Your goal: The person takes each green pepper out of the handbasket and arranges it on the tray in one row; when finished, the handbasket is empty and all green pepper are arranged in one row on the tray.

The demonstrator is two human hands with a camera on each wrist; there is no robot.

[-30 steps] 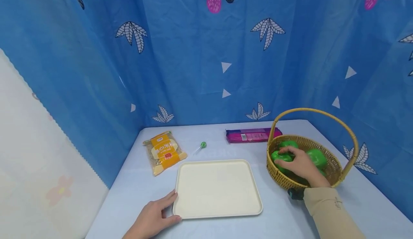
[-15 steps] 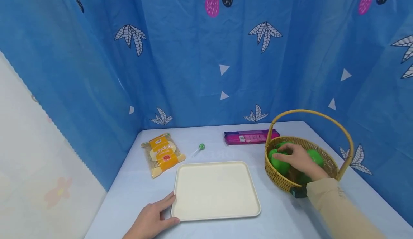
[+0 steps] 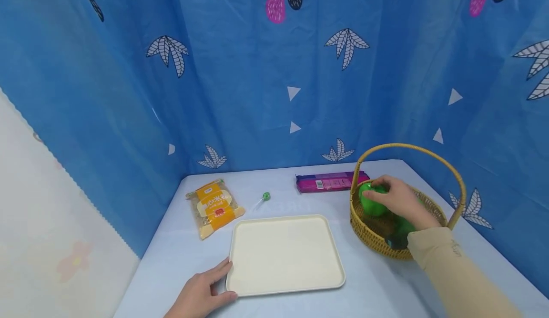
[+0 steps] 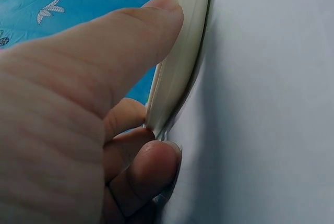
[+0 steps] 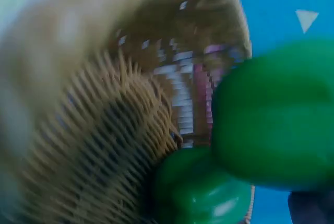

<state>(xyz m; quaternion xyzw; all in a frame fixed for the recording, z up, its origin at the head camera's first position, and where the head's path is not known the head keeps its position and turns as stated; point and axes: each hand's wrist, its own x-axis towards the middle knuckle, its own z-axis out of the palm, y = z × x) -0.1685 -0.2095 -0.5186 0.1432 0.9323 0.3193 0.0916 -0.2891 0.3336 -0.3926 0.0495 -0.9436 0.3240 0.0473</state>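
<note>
My right hand (image 3: 401, 199) grips a green bell pepper (image 3: 371, 206) at the left side of the wicker basket (image 3: 374, 242), under its tall handle. In the right wrist view this held pepper (image 5: 276, 119) is raised above another green pepper (image 5: 201, 190) inside the basket. Hand and sleeve hide part of the basket's contents. At the left edge of the cream tray (image 3: 285, 256) lies my left hand (image 3: 200, 290), its thumb and fingertips touching the rim. Up close in the left wrist view, the thumb (image 4: 141, 41) lies against the tray's side (image 4: 182, 67).
An orange-labelled bag of grain (image 3: 214, 207) lies at the back left. Beside it is a lollipop (image 3: 266, 197) with a green wrapper. A purple packet (image 3: 328, 182) lies behind, partly covered by the basket. Blue curtain (image 3: 257, 70) encloses the white table.
My right hand has taken hold of a green bell pepper and lifted it within the basket. The left hand stays at the tray's edge. The head view has shifted slightly.
</note>
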